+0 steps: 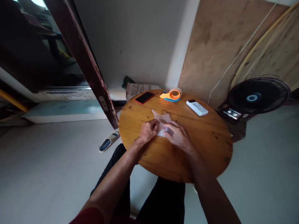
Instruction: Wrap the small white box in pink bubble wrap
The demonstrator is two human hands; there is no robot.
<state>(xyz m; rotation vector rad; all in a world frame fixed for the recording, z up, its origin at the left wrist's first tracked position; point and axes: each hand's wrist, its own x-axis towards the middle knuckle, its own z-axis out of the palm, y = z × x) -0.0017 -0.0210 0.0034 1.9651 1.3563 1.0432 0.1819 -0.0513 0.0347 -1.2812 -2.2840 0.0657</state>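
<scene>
A thin, crumpled, see-through plastic bag (pixel 164 118) lies on the round wooden table (pixel 205 146), between my two hands. My left hand (pixel 148 130) is closed, its thumb and fingers pinching the bag's left side. On the other side, my right hand (pixel 178 134) bends its fingers and thumb around the bag's right edge. Part of the bag is hidden under both hands. Something faintly reddish shows through the plastic near the right fingertips, too small to make out.
Toward the table's far edge are a red-edged phone (pixel 144 97), an orange tape dispenser (pixel 173 94) with a roll of tape, and a white device (pixel 196 107) with a label. A black fan (pixel 253 98) stands at the right. A slipper (pixel 109 142) lies on the floor, left.
</scene>
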